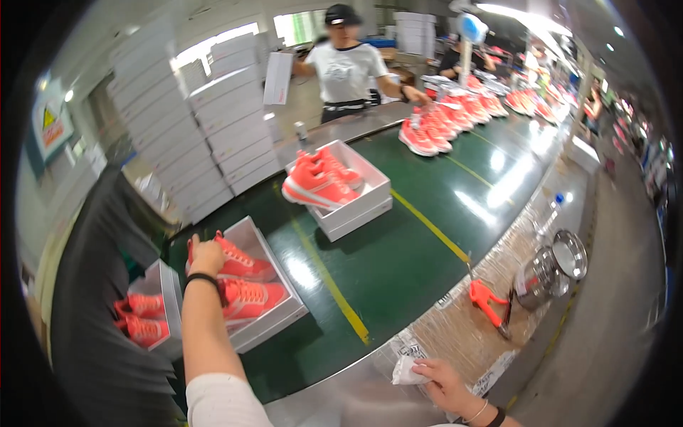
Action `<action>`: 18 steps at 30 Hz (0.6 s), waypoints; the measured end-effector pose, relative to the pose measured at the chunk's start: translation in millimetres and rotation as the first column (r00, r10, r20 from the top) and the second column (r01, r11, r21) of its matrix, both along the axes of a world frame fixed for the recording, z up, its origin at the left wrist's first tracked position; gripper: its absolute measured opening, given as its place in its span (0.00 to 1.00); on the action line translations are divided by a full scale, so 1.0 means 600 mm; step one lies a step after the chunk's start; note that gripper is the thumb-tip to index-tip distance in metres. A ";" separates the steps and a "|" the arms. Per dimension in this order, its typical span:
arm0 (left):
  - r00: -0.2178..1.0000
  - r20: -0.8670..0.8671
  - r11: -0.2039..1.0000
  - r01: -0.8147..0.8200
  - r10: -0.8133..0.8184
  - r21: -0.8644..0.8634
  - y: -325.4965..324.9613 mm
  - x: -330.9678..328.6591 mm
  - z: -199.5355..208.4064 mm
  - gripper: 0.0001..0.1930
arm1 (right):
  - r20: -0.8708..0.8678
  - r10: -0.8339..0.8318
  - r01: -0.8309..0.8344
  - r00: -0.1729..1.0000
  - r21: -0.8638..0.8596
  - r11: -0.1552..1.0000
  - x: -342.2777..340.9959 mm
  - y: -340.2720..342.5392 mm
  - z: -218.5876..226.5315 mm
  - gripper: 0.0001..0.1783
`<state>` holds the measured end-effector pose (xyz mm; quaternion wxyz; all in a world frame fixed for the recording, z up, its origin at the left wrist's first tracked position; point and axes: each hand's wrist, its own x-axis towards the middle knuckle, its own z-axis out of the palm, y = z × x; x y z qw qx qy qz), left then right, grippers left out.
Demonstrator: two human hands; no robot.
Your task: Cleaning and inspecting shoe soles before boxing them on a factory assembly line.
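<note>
In an open white cardboard box (279, 329) on the green belt (377, 285) sit coral-red fabric lace-up sneakers (244, 262), probably light, soft-topped, stiffer-soled, best held by the heel collar. The left grip (207, 256) touches one's heel, closure unclear; the right grip (444, 384) pinches a crumpled, likely featherlight white packet (408, 371).

Left forearm (208, 334) rising from seven o'clock, left hand (207, 256) near nine o'clock, back of it upward, grip partly hidden, right hand (444, 384) at five o'clock, fingertips (420, 367) pinched, pointing toward ten o'clock
</note>
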<state>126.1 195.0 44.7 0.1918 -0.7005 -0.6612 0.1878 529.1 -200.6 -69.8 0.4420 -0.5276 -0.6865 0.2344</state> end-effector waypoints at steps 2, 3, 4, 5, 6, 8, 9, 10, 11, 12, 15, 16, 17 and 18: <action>0.997 -0.061 0.999 0.047 -0.046 0.019 -0.014 0.004 0.041 0.16 | -0.007 0.016 -0.016 1.000 0.025 1.000 0.007 0.000 -0.001 0.26; 0.994 -0.088 0.993 0.079 -0.071 0.087 -0.032 -0.002 0.062 0.17 | -0.003 0.027 -0.026 1.000 0.061 0.998 0.011 -0.002 -0.003 0.26; 0.987 -0.103 0.967 0.144 -0.125 0.209 -0.045 -0.011 0.086 0.15 | 0.002 0.042 -0.042 0.999 0.095 0.995 0.014 -0.006 -0.002 0.26; 0.967 -0.041 0.904 0.249 -0.250 0.347 -0.057 -0.040 0.107 0.14 | -0.013 0.060 -0.058 0.998 0.094 0.994 0.013 -0.014 0.008 0.26; 0.962 0.013 0.884 0.247 -0.274 0.396 -0.092 -0.020 0.151 0.14 | -0.049 0.017 -0.013 0.999 0.086 0.996 0.015 -0.018 0.017 0.27; 0.932 0.137 0.826 0.222 -0.336 0.518 -0.160 0.029 0.207 0.16 | -0.102 -0.002 0.009 0.995 0.074 0.997 0.010 -0.031 0.033 0.27; 0.902 0.200 0.782 0.200 -0.382 0.590 -0.184 0.043 0.216 0.17 | -0.122 -0.067 0.081 0.990 0.106 0.991 0.009 -0.034 0.039 0.28; 0.837 0.358 0.768 0.108 -0.413 0.632 -0.200 0.048 0.207 0.18 | -0.146 -0.127 0.147 0.981 0.135 0.980 0.006 -0.032 0.046 0.28; 0.746 0.500 0.752 0.003 -0.441 0.659 -0.212 0.046 0.184 0.19 | -0.143 -0.132 0.160 0.981 0.209 0.965 0.001 -0.026 0.056 0.28; 0.482 0.818 0.912 -0.086 -0.314 0.401 -0.212 0.034 0.141 0.20 | -0.140 -0.137 0.172 0.981 0.279 0.945 -0.005 -0.022 0.070 0.28; -0.685 0.688 0.947 0.321 0.242 -0.013 -0.316 0.158 0.027 0.23 | -0.137 -0.086 0.136 0.987 0.416 0.899 -0.039 -0.014 0.156 0.29; -0.747 0.558 0.916 0.395 0.362 -0.067 -0.362 0.183 0.004 0.23 | -0.034 -0.087 0.093 0.996 0.489 0.867 -0.060 -0.019 0.178 0.28; -0.776 0.402 0.866 0.488 0.486 -0.106 -0.401 0.214 -0.017 0.23 | 0.134 -0.067 -0.025 0.989 0.591 0.806 -0.083 -0.028 0.191 0.27; -0.755 0.326 0.819 0.555 0.569 -0.143 -0.460 0.257 -0.005 0.23 | 0.300 -0.077 -0.149 0.951 0.661 0.735 -0.097 -0.032 0.197 0.26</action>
